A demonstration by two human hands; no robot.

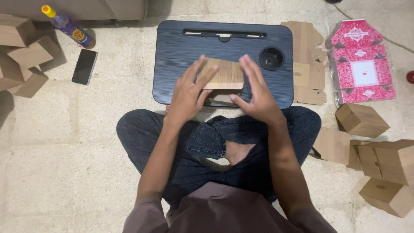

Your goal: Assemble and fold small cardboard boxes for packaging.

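Pressing with open fingers, left hand point(188, 92) and right hand point(257, 92) are steadying the box point(224, 74), gripping nothing; it is likely slipping off the bench point(172, 56).

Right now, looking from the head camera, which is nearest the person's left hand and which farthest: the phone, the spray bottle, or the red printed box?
From the left hand:
1. Phone, on the floor to its left.
2. Spray bottle, farther left, by the sofa.
3. Red printed box, flat on the far right.

Dark jeans point(194, 142), maroon shirt point(224, 211)
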